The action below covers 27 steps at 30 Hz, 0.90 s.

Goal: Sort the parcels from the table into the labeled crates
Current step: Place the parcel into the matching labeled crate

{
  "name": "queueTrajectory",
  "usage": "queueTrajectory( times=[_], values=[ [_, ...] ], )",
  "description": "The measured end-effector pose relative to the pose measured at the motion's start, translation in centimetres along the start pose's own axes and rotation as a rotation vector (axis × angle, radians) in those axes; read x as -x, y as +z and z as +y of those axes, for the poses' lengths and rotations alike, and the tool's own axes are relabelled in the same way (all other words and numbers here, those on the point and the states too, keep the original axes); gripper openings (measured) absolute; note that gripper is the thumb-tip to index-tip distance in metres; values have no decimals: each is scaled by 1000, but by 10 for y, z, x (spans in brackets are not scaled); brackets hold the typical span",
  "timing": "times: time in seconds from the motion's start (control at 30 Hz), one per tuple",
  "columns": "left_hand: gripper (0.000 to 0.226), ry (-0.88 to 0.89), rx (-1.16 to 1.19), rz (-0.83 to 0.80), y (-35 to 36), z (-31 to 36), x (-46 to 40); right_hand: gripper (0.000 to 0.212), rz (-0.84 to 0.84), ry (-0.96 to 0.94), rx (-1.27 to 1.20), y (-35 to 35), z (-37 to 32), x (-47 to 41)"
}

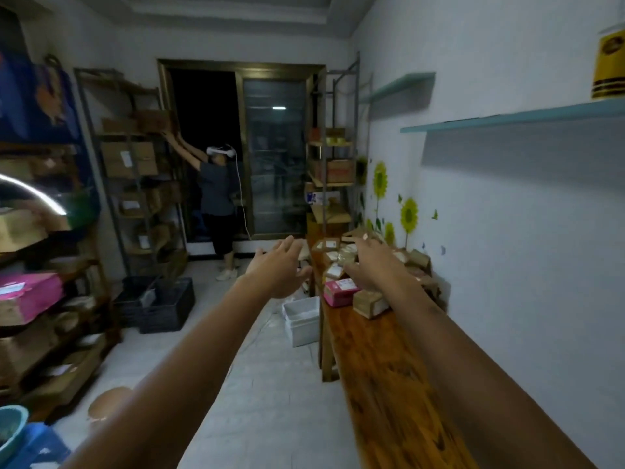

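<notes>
- Both arms reach forward; left hand point(275, 270) is spread, fingers straight and apart, holding nothing, out over the floor point(270, 384) beside the table's near edge
- Right hand point(373, 262) is stretched over the table point(399, 367), fingers extended and loose, nothing in its grasp; motion blur hides whether the fingertips touch any parcel
- Parcels point(341, 255) lie in a heap at the far end of the table, under and beyond the right hand, mostly brown boxes with white labels
- A pink parcel point(340, 291) sits just below and left of the right hand, near the table edge
- A brown box point(370, 304) sits beside the pink one, just under the right wrist
- A white crate point(301, 319) stands on the floor below the left hand, against the table leg
- Black crates point(159, 304) stand on the floor well to the left of the left hand, at the foot of a shelf rack point(132, 184) stacked with cartons
- A second person point(220, 204) wearing a white headset stands far beyond the left hand, arms raised to a carton on that rack
- A dark sliding door point(274, 154) is behind them
- Sunflower stickers point(407, 214) mark the wall right of the right hand, with teal shelves point(507, 118) above
- A pink carton point(30, 296) sits on the shelving at far left
</notes>
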State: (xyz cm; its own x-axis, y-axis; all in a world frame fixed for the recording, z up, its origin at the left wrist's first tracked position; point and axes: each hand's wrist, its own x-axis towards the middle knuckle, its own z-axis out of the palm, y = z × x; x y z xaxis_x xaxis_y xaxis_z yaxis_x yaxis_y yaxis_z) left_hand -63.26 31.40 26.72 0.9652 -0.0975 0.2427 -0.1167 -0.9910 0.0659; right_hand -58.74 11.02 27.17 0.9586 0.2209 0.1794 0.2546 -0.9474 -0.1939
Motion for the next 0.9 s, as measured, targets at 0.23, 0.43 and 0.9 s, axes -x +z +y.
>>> queueTrajectory(
  times=[0.23,0.43,0.9],
  values=[
    [72,12,11,-17,48,-116,-172,71,4,48,12,55,-23,-174],
    [69,122,65,-43,91,-149,-324,70,-20,112,-10,78,-8,-327],
    [69,149,18,-156,216,-132,-673,56,32,312,-134,152,161,-619]
  ],
)
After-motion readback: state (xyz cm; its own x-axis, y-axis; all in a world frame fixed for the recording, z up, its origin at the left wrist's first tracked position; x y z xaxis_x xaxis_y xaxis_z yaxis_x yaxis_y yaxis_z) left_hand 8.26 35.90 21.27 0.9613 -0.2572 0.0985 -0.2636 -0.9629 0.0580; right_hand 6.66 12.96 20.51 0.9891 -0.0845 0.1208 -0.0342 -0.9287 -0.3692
